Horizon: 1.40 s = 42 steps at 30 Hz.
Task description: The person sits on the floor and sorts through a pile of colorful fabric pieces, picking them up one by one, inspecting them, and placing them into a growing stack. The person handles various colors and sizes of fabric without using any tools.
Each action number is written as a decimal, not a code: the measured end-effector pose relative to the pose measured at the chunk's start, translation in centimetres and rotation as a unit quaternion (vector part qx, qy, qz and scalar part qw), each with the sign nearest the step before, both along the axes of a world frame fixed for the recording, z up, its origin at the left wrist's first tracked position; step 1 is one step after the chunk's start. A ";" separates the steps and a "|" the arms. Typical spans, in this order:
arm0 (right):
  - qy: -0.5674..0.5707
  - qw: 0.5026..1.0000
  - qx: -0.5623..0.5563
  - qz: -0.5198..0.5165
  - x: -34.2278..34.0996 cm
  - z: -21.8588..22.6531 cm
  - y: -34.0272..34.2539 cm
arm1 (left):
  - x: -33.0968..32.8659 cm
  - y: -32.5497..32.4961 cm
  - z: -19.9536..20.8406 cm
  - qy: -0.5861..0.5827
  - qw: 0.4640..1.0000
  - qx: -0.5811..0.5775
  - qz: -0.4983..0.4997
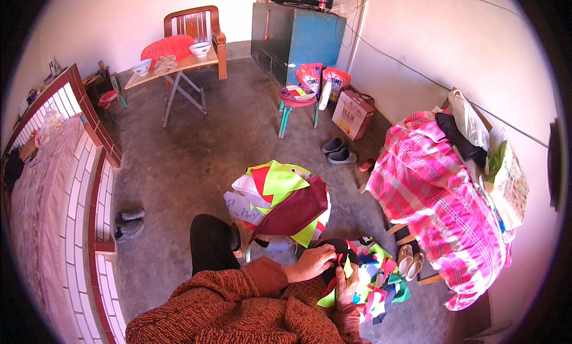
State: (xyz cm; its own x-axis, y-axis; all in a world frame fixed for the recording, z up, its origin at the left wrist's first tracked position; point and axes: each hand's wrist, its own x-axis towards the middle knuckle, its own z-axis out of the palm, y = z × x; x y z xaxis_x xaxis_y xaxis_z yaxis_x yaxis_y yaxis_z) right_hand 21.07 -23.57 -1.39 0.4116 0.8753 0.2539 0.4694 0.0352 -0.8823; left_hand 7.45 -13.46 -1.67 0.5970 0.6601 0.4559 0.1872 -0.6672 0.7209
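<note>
Both hands, left hand [310, 262] and right hand [347, 290], pinch colourful fabric scraps [375, 284] at lower centre of frame (bigger cloth pile [280, 201] on the floor above), soft, light, floppy, best gripped at edges

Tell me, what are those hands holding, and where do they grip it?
Both work a bunch of small coloured fabric scraps on the lap. The left hand presses its top; the right hand grips its near edge. Exact finger hold unclear.
</note>
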 end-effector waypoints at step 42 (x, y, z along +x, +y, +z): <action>0.075 0.993 -0.064 0.072 1.9 0.8 -0.1 | -1.2 -1.1 3.2 -0.021 0.975 0.132 -0.180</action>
State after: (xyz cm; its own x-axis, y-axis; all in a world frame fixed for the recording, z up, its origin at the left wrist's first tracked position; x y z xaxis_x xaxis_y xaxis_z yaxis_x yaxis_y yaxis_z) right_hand 22.99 -23.67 -0.58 0.3049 0.9489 0.0814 0.3309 -0.0254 -0.9433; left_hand 6.23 -14.55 1.56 0.7454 0.2674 0.6106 -0.1189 -0.8479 0.5166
